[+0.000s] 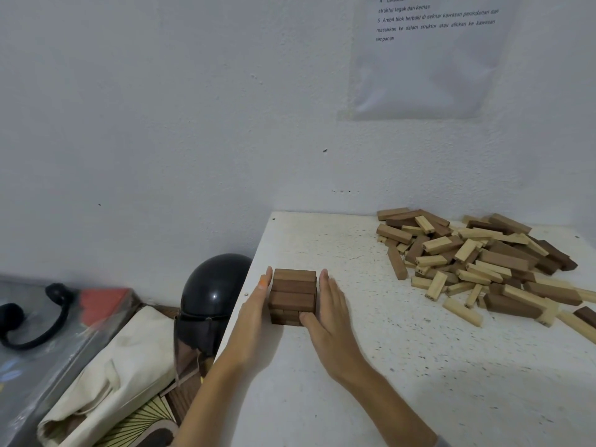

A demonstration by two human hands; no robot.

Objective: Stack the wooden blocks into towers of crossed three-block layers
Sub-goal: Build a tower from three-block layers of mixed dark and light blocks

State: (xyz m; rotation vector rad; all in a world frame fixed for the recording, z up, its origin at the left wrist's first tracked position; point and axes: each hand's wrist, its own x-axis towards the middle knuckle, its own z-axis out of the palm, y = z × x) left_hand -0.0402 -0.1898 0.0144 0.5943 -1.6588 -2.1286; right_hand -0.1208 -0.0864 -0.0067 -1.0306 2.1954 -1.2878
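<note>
A short tower of dark brown wooden blocks [293, 293] stands near the left edge of the white speckled table [403, 366], its top layer showing three blocks side by side. My left hand [254, 321] presses flat against the tower's left side with straight fingers. My right hand [332, 314] lies flat against its right side, the thumb touching the front lower face. A loose pile of dark and light wooden blocks [483, 262] lies at the table's back right.
The table meets a white wall, where a sheet with printed text [432, 53] hangs. Off the table's left edge sit a black helmet [213, 288], a cream cloth bag [119, 375] and a grey surface carrying a black cable [35, 321].
</note>
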